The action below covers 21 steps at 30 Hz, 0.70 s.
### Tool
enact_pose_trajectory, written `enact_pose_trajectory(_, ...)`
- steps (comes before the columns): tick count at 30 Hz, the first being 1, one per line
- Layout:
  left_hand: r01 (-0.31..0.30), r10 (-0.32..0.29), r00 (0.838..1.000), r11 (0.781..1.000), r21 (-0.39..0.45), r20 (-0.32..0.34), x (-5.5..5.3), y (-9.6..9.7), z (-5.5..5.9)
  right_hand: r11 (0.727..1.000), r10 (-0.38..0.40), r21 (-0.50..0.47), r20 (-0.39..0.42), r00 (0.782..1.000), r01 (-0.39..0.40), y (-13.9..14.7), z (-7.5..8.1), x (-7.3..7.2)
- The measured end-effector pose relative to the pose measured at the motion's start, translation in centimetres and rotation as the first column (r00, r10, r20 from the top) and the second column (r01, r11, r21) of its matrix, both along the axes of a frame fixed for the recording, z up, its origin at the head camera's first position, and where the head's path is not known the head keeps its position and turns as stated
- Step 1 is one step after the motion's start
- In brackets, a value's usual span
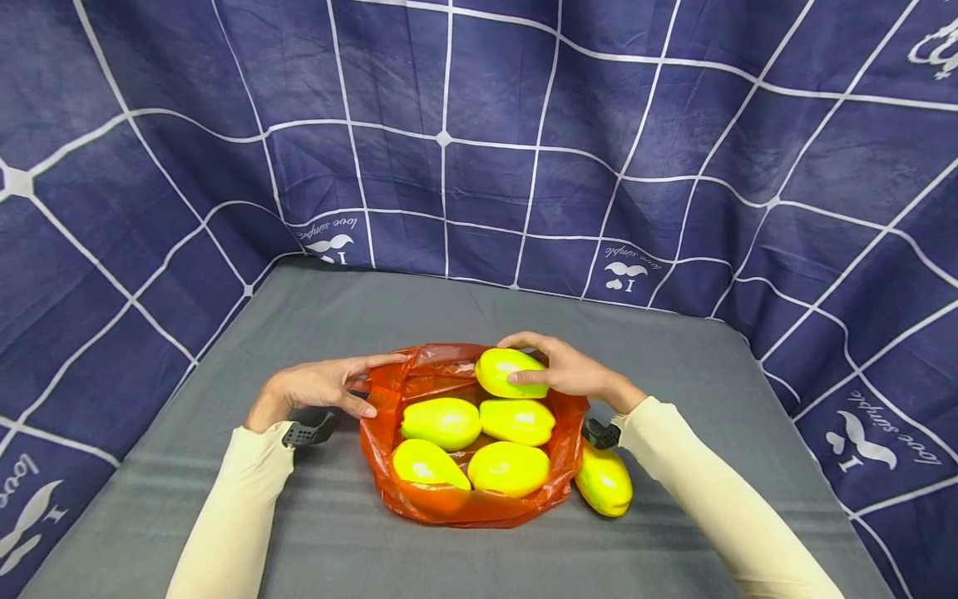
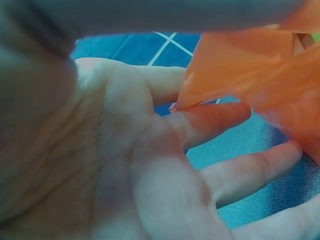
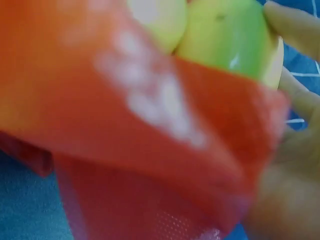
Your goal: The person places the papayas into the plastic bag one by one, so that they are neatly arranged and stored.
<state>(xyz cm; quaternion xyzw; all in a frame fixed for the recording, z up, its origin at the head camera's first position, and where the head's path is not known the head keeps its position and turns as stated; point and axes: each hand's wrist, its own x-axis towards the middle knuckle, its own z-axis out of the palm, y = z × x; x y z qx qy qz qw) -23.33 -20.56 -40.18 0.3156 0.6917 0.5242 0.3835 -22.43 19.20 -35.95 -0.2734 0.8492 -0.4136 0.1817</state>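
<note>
A red plastic bag (image 1: 377, 449) stands with its mouth spread, and several smooth yellow papayas (image 1: 441, 423) lie inside. My right hand (image 1: 565, 366) grips one papaya (image 1: 503, 372) at the bag's far right side, thumb on top and fingers around the far side. In the right wrist view, the bag (image 3: 125, 140) hides part of that papaya (image 3: 225, 35). At the bag's left rim is my left hand (image 1: 322, 391), its thumb and fingers spread and touching the plastic. The left wrist view shows its fingers (image 2: 245, 172) mostly straight against the bag (image 2: 240, 65).
Another papaya (image 1: 604, 481) lies outside the bag, to its right, beneath the right wrist. A grey cloth (image 1: 359, 308) covers the table. Blue curtains with white lines (image 1: 486, 183) hang behind and on both sides.
</note>
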Motion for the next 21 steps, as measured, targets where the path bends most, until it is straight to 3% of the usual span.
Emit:
enact_pose_trajectory(5,-0.028,0.027,0.999,0.999,-0.032,-0.04,0.1,0.0,0.2,0.998,-0.003,0.068,-0.131,0.991,0.012,-0.3,-0.6,-0.2)
enact_pose_trajectory(11,-0.03,0.029,0.999,0.999,-0.027,-0.024,0.1,-0.1,0.2,0.991,0.026,0.132,-0.257,0.966,0.009,-0.7,-1.1,-0.1)
enact_pose_trajectory(21,0.019,-0.021,0.999,0.999,0.033,0.05,0.2,0.0,0.1,0.977,0.048,0.211,-0.283,0.958,0.013,-1.0,-2.2,0.3)
